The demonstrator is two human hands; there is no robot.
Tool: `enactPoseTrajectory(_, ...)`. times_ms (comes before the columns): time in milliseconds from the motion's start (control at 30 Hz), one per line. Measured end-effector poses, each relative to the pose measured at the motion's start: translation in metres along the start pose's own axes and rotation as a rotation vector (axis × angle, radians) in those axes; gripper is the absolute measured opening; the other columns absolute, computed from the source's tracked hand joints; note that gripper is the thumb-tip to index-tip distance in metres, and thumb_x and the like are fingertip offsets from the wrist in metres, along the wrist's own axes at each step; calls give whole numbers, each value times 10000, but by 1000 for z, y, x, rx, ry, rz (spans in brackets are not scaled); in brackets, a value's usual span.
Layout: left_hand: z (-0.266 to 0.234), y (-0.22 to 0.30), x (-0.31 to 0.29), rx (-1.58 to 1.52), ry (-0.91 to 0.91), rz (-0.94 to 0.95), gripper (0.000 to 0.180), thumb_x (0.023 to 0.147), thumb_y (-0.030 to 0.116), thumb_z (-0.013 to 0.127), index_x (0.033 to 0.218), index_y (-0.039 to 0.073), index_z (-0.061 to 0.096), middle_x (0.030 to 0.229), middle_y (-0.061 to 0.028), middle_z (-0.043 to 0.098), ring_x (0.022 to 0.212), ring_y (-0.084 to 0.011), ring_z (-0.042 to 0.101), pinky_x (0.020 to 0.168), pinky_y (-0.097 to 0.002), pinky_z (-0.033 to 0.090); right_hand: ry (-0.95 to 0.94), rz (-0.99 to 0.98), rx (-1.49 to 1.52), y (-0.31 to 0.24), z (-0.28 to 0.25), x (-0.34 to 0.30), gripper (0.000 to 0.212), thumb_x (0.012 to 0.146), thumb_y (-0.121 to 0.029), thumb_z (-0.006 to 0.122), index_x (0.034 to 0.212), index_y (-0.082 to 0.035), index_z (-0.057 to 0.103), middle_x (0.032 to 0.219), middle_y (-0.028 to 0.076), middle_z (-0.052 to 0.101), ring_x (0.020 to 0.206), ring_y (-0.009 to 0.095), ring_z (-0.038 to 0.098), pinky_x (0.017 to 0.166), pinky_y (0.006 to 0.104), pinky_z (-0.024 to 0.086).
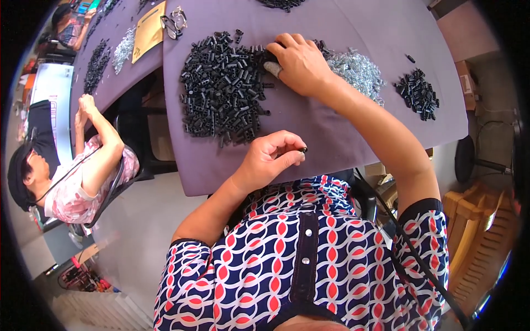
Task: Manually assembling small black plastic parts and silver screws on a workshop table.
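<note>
My left hand [270, 158] is closed near the table's front edge. Between its thumb and fingertips is a small black plastic piece [303, 149], with only its end showing. Farther off, my right hand [301, 63] reaches down at the right edge of a big heap of short black plastic tubes [223, 88]. Its fingers are bent and the thumb, wrapped in a pale cover [273, 68], stands apart from them. Dark pieces lie beneath those fingers, partly hidden. Just right of that hand is a pile of small clear plastic parts [358, 74], partly behind my forearm.
A smaller pile of black pieces [418, 94] sits at the table's right. Glasses [174, 23] and a yellow envelope [149, 32] lie at the far left. A seated person [83, 165] works at the left. A wooden chair [480, 237] stands at the right.
</note>
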State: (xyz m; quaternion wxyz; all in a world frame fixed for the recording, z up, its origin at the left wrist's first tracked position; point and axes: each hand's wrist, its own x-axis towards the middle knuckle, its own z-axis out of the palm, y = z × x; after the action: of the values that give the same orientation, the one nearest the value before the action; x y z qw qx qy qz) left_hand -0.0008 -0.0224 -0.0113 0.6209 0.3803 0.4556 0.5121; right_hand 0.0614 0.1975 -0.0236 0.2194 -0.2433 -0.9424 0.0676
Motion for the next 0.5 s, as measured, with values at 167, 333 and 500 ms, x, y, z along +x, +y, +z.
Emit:
enactPoseTrajectory(167, 2, 0, -1, 46, 23, 6, 146, 937, 34, 660, 1074, -12, 638, 935, -14, 672, 840, -67, 638, 767, -221, 522, 34, -85, 29, -18, -12, -29, 329, 868, -322, 683, 1069, -63, 654, 1117, 102, 602, 1084, 297, 566, 899, 426, 467)
enactPoseTrajectory(333, 3, 1, -1, 94, 6, 8, 150, 938, 10, 640, 1086, -8, 630, 952, -33, 669, 859, -92, 647, 798, -240, 528, 14, -137, 80, -30, -26, -56, 323, 845, -288, 689, 1073, -64, 646, 1110, 103, 597, 1082, 297, 560, 913, 421, 458)
enactPoseTrajectory(500, 3, 0, -1, 120, 16, 4, 151, 940, 15, 641, 1089, -7, 630, 958, -33, 672, 863, -91, 647, 800, -241, 526, 19, -203, 150, -30, -45, -60, 340, 839, -250, 700, 1127, -83, 632, 1114, 115, 597, 1083, 318, 565, 970, 428, 448)
